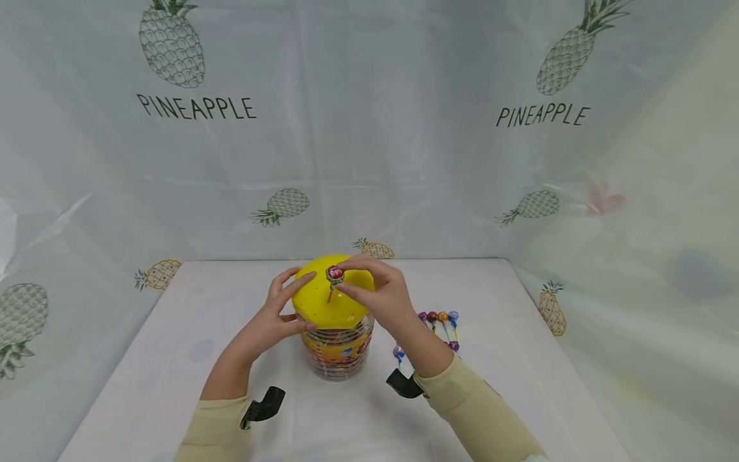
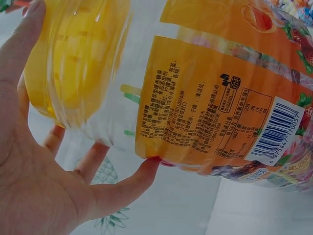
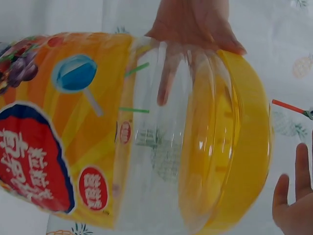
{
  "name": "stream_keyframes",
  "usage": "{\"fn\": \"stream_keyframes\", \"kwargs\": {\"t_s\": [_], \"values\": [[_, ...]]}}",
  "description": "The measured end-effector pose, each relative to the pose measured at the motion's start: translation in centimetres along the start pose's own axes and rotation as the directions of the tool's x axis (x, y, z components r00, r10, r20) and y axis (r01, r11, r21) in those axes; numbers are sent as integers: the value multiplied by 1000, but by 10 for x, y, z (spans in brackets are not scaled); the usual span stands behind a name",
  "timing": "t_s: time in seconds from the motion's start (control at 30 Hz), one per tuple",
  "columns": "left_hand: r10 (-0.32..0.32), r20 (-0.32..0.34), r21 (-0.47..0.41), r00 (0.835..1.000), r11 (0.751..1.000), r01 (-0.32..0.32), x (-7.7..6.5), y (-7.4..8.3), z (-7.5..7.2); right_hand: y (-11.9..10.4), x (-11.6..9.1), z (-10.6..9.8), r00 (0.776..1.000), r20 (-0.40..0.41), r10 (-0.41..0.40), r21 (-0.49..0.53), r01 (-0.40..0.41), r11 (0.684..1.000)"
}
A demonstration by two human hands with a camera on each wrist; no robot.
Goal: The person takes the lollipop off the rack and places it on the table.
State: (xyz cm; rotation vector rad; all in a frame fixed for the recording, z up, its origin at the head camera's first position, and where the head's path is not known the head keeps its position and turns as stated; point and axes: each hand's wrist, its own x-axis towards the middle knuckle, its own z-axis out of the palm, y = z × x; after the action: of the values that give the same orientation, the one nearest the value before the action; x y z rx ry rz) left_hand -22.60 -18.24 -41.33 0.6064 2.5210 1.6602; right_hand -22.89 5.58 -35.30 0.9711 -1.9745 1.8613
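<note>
A clear plastic candy jar (image 1: pixel 337 353) with an orange printed label stands upright on the table under a yellow lid (image 1: pixel 349 307). My left hand (image 1: pixel 262 328) holds the jar's top from the left, its fingers spread around the lid and neck. Just above the lid, my right hand (image 1: pixel 385 294) pinches a lollipop (image 1: pixel 335 276) by its round wrapped head between thumb and fingers. The lollipop's orange-red stick (image 3: pixel 288 106) points down toward the lid. Through the clear wall, a few green stick ends (image 3: pixel 134 110) show near the label's upper edge.
Several wrapped lollipops (image 1: pixel 442 316) lie on the white table (image 1: pixel 491 398) to the right, partly hidden by my right forearm. A pineapple-print curtain (image 1: pixel 398 141) hangs behind and beside the table. Each wrist carries a black camera mount (image 1: pixel 265 404).
</note>
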Motion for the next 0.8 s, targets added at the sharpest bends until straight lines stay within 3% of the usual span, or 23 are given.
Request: {"fn": "stream_keyframes", "kwargs": {"t_s": [0.3, 0.5, 0.8], "values": [[13, -10, 7, 1000, 1000, -13, 1, -2, 0, 4, -15, -24, 999, -36, 15, 119, -11, 993], [13, -16, 10, 1000, 1000, -13, 0, -2, -1, 7, -24, -40, 998, -51, 24, 109, -19, 994], [20, -11, 10, 1000, 1000, -19, 0, -2, 0, 17, -48, -75, 993, -59, 101, 65, -97, 993]]}}
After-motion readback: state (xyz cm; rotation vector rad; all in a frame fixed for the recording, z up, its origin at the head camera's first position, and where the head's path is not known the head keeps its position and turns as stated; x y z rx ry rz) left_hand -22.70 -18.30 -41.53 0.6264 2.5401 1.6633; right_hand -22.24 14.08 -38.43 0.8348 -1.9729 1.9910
